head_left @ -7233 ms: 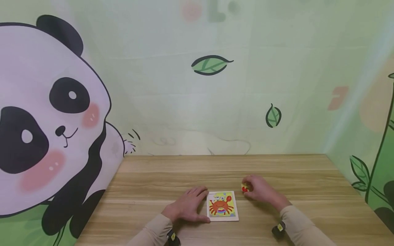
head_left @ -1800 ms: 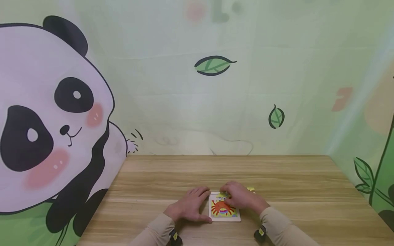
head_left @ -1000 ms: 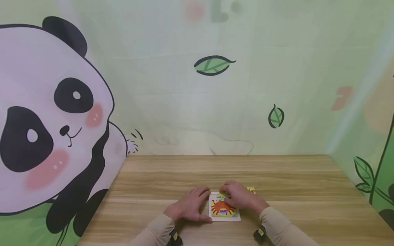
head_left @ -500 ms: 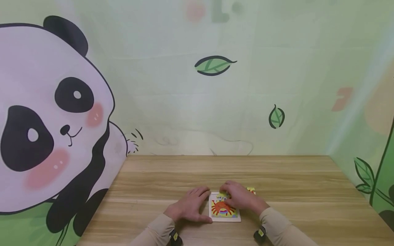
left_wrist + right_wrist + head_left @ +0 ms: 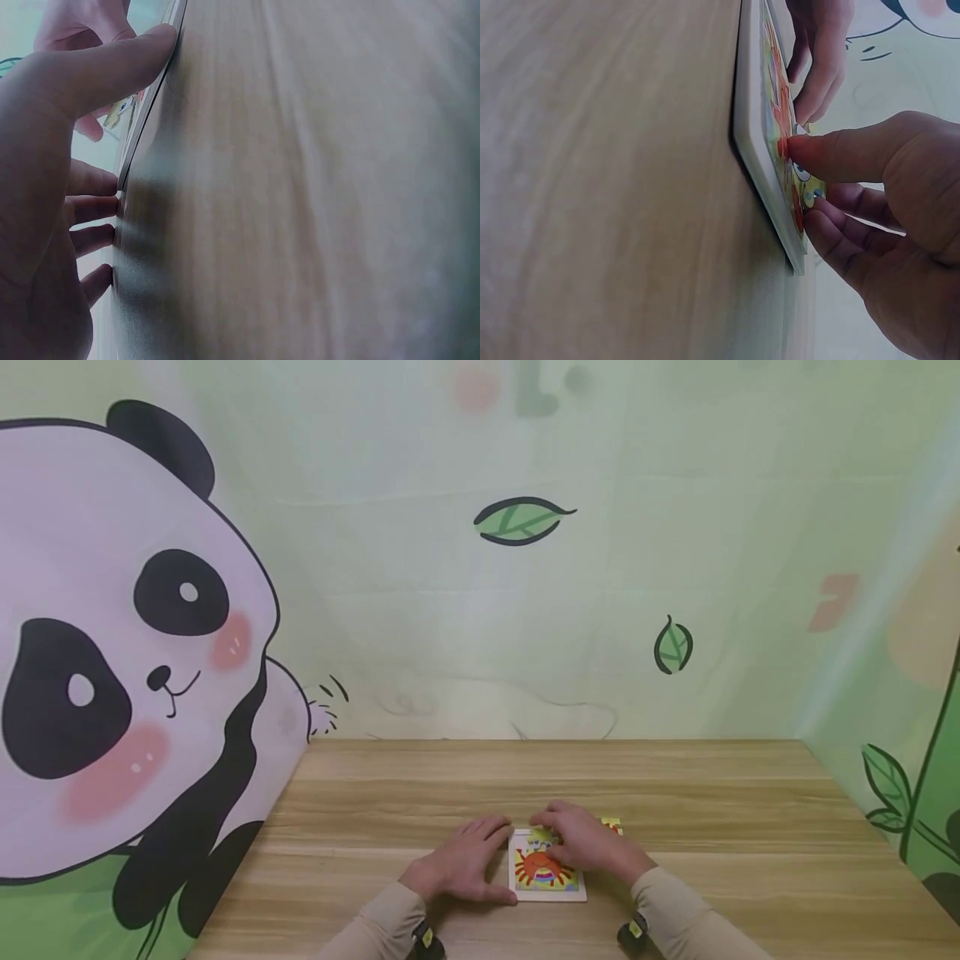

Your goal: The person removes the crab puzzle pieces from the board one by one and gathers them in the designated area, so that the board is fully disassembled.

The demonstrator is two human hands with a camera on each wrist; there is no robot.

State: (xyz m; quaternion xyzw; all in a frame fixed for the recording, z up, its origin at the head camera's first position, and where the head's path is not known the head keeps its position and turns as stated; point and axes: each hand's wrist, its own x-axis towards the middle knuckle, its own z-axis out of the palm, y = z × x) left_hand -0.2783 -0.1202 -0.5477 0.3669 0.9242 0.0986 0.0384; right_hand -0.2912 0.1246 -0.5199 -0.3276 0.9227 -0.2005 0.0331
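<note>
- A person's left hand (image 5: pixel 463 862) is bracing the left side of a square puzzle tray (image 5: pixel 551 896), fingers spreading loosely, the thumb resting on its near corner and the index fingertip touching its far one.
- The right hand (image 5: pixel 588 839) is reaching over the tray's far right portion, pinching a yellow puzzle piece (image 5: pixel 814 180) printed with cartoon eyes between thumb and fingers; the piece is standing proud of the picture at the tray's far side, though how far it is seated is staying hidden.
- A loose puzzle piece (image 5: pixel 612 823), yellow and red, is lying on the table just beyond the right hand, which is partly covering it.
- The tray is sitting flat near the front of the tabletop (image 5: pixel 360 810), with bare wood stretching out to its left, right and far edge, where a backdrop (image 5: pixel 420 610) is rising.
- Pale, smooth, thin rims are framing a glossy red crab picture (image 5: pixel 538 870) with a rainbow belly; streaked wood grain is running sideways beneath.
- Beige sleeves (image 5: pixel 375 922) are ending in soft folds above black wrist devices (image 5: pixel 633 932).
</note>
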